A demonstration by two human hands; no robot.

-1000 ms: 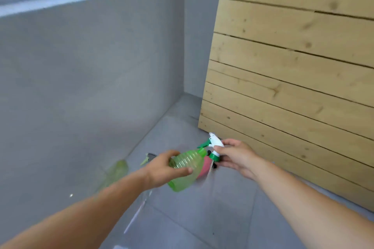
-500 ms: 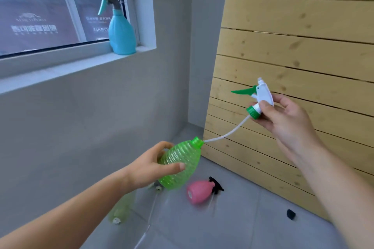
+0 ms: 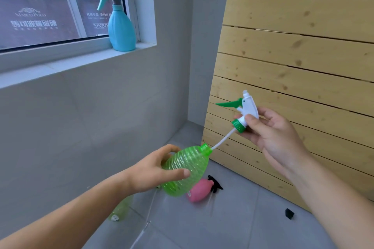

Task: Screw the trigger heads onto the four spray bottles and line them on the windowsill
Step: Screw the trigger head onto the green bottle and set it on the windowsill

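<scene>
We have lifted the trigger head [image 3: 245, 110] higher, pinched in our right hand [image 3: 275, 135], its tube sliding out of the green bottle [image 3: 185, 170] clasped in our left hand [image 3: 153, 170]; screwing remains undone.

Head view: looked forward and down, close above both hands; windowsill [image 3: 81, 62] at 11 o'clock.

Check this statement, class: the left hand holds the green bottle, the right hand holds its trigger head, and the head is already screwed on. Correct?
Not quite. In the head view the trigger head is off the green bottle; only its tube reaches the neck. The left hand and right hand are as stated.
</scene>
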